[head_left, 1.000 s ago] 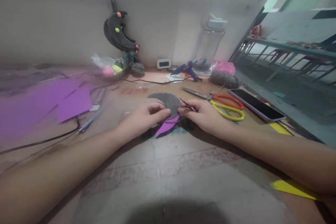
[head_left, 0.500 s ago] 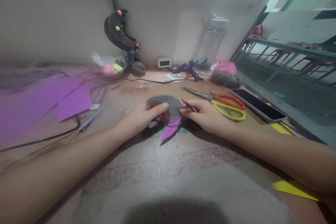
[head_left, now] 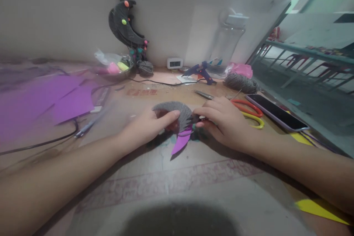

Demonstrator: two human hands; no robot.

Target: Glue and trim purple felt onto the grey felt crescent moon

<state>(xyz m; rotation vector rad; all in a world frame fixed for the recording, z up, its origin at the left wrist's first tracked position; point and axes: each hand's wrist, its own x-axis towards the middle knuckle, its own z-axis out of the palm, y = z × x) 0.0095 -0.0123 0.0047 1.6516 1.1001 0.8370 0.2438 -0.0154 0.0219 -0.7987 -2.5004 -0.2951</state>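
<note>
A crescent (head_left: 184, 112) wound with grey yarn is held above the table, its bare purple tip (head_left: 181, 143) pointing down toward me. My left hand (head_left: 159, 120) grips its upper left part, thumb lying on top and fingers underneath. At the crescent's right edge is my right hand (head_left: 218, 120), thumb and fingers closed around a small dark bundle (head_left: 195, 118). That bundle looks like yarn, but its kind is partly hidden. A strand of yarn crosses the purple part below the wound area.
Scissors (head_left: 253, 107) with red and yellow handles lie behind my right hand, beside a phone (head_left: 276, 112). Farther back are a blue glue gun (head_left: 203, 72), grey yarn (head_left: 240, 83), a small clock (head_left: 174, 63) and a bottle (head_left: 228, 42). Purple sheets (head_left: 73, 99) lie left.
My right hand has turned and moved slightly, bringing the dark bundle low against the crescent's right edge. The hand now covers part of the scissors. My left hand keeps its hold.
</note>
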